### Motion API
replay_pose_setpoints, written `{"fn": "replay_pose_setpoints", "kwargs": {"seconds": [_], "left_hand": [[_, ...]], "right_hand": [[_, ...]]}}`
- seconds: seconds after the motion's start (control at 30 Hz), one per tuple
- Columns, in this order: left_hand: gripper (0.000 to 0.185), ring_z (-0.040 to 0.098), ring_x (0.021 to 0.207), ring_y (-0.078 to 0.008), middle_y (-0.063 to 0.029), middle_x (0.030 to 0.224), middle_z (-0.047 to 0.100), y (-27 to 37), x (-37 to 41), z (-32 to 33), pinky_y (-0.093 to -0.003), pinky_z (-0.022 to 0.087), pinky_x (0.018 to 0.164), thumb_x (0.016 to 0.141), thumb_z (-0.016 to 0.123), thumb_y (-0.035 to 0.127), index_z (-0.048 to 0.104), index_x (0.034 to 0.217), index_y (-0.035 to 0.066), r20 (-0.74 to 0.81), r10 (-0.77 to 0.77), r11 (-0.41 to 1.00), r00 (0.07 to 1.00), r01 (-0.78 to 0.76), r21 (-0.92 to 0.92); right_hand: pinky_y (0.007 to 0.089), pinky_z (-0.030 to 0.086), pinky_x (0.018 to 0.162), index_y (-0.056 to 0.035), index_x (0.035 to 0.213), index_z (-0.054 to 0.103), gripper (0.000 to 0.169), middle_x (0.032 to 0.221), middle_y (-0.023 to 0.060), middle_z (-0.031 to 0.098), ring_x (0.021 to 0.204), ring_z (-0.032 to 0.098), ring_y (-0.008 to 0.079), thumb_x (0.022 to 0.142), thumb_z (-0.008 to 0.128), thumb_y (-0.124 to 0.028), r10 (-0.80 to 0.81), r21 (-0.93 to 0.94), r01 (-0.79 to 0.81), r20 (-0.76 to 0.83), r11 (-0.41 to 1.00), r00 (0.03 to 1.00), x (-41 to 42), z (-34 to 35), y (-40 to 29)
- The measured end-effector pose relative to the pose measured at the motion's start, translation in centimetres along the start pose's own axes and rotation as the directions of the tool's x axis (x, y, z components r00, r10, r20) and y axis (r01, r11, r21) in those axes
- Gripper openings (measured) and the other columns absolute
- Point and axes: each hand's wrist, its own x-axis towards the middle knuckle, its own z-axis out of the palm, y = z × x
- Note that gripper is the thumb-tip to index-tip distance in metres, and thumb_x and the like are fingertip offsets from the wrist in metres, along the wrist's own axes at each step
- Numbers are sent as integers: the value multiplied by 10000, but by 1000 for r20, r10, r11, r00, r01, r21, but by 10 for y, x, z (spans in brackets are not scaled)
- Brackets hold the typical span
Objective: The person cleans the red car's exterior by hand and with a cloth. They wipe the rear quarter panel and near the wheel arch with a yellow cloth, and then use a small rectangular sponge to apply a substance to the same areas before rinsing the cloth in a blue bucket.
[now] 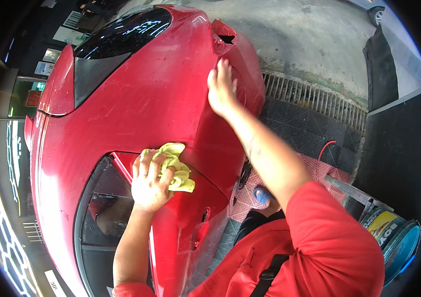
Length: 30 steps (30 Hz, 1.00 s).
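Note:
My left hand (151,181) grips a crumpled yellow-green microfibre cloth (177,169) at the upper rear edge of the red car's door (180,208). Part of the cloth is hidden under the fingers. My right hand (223,89), slightly blurred and holding nothing, has its fingers extended along the rear quarter panel (154,100), just below the tail-light recess (227,39). Whether the whole palm touches the paint cannot be told. Faint streaks mark the red surface. Below the left hand is the door handle (201,230), beside the dark side window (110,211).
A metal drain grate (314,96) crosses the floor beside black and red floor tiles (303,130). On them lies a red hose (323,150). To my right stands a bucket (399,245) with a blue inside, near a metal bar (358,193). The car's rear window (125,33) is farther off.

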Motion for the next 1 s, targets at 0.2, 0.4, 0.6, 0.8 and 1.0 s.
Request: {"fn": "replay_pose_setpoints", "kwargs": {"seconds": [0.2, 0.4, 0.6, 0.8, 1.0], "left_hand": [[383, 547, 1330, -393, -115, 1301, 617, -1, -16, 1, -610, 437, 1091, 625, 835, 220, 683, 968, 143, -9, -43, 999, 999, 43, -22], [413, 539, 1336, -389, -101, 1308, 613, -1, -4, -1, -606, 441, 1095, 615, 840, 222, 690, 995, 165, -6, -25, 999, 1000, 25, -23], [415, 545, 1326, -385, -95, 1313, 615, -4, -13, -1, -612, 453, 1082, 621, 842, 215, 690, 1005, 175, -28, -52, 998, 998, 51, -30], [377, 558, 1318, -386, -99, 1307, 631, -2, -8, -1, -608, 454, 1093, 646, 827, 211, 694, 998, 179, 13, -55, 997, 998, 56, -44], [361, 562, 1322, -388, -93, 1321, 630, -2, -8, -6, -613, 459, 1092, 681, 847, 306, 690, 985, 190, 48, -59, 998, 997, 60, -25]], "right_hand": [[663, 61, 1295, -32, 1712, 79, 743, 1788, 234, 48, 1656, 52, 417, 1147, 308, -457, -14, -68, 27, 190, 997, 982, -97, 18, -9], [645, 91, 1301, -32, 1705, 122, 744, 1788, 229, 68, 1651, 97, 418, 1145, 333, -473, -58, -95, 65, 74, 993, 996, 14, 0, 6], [624, 142, 1306, -18, 1697, 140, 729, 1778, 234, 127, 1646, 123, 417, 1149, 341, -453, -143, -257, 194, 204, 947, 968, -57, -2, -20], [642, 154, 1296, -20, 1700, 118, 731, 1780, 256, 57, 1650, 105, 417, 1149, 371, -428, -137, -214, 182, 207, 960, 969, -22, -3, -1], [620, 178, 1300, -4, 1686, 165, 711, 1778, 236, 121, 1649, 118, 407, 1149, 356, -429, -91, -277, 140, 181, 951, 979, 38, -6, -19]]}}
